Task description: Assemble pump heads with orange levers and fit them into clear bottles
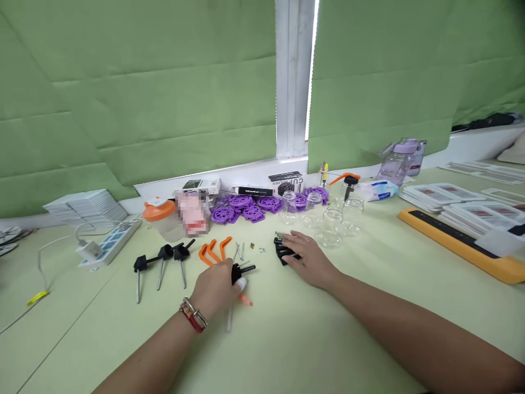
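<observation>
My left hand (215,287) is closed around a black plastic piece with a metal rod (228,320), and an orange tip (246,300) shows below the fingers. My right hand (307,256) reaches over a cluster of black plastic parts (283,251), touching them with its fingers apart. Beside those fingers lies a small spring (280,236). Orange crank-shaped handles (211,250) lie just beyond my left hand, with thin metal pins (240,251) to their right. Farther left stand several similar black pieces with metal rods (165,253).
Clear glass jars (328,232) stand beyond my right hand, near purple openwork discs (241,207). An orange-lidded cup (159,216) and a power strip (117,241) are at left. On the right lie a yellow-orange tool (459,246) and stacked white frames (443,194).
</observation>
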Tool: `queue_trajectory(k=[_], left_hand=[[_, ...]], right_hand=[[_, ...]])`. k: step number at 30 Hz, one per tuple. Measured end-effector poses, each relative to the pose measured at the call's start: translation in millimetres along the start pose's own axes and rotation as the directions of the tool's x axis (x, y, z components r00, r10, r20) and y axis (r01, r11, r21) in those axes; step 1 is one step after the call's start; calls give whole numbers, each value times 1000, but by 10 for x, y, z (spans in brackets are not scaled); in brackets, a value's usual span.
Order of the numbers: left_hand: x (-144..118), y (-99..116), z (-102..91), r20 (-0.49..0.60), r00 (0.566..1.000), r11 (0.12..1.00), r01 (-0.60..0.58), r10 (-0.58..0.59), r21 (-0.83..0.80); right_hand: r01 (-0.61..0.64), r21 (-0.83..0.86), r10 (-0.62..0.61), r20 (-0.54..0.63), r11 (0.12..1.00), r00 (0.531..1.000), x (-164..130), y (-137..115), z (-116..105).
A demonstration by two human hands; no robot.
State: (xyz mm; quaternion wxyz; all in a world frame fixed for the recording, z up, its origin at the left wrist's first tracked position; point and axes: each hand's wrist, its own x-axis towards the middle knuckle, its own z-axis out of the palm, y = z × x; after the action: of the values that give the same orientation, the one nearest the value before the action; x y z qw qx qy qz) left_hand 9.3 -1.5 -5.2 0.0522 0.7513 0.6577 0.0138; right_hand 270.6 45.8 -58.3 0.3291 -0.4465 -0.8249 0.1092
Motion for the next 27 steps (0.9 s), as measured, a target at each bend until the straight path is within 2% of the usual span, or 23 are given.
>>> queue_trajectory(k=[2, 5, 8, 11, 13, 17, 21, 23, 27], left_hand=[[-28, 0, 49, -50, 998, 995, -47, 42, -85], [-54, -23, 77, -88, 993, 953, -95, 72, -287], [-69, -41, 99, -90, 994, 873, -100, 65, -478], [-67, -60, 118, -111, 993, 828, -91, 35, -553], [-61, -82, 125, -105, 994, 796, -90, 34, -599], [-55, -135, 124, -48, 990, 722, -129, 132, -680], [-49, -178, 109, -113, 980, 756, -199, 165, -623], [-48, -191, 96, -133, 969, 756, -245, 207, -607], [-80, -187, 51, -158, 923, 722, -375, 352, -581]], right_hand=[[81, -15, -81, -10, 997, 997, -37, -168, -18], [151, -20, -149, 102, 988, 984, -75, -486, -16], [161, -55, -139, 284, 985, 949, -61, -771, 49], [123, -82, -82, 392, 989, 916, 6, -947, 157], [75, -81, -38, 386, 994, 922, 63, -1008, 226], [-41, -15, 44, 307, 999, 951, 165, -1034, 312], [-218, 162, 173, 251, 962, 952, 255, -992, 356], [-310, 296, 226, 285, 904, 931, 312, -972, 391], [-509, 476, 295, 455, 717, 840, 462, -952, 485]])
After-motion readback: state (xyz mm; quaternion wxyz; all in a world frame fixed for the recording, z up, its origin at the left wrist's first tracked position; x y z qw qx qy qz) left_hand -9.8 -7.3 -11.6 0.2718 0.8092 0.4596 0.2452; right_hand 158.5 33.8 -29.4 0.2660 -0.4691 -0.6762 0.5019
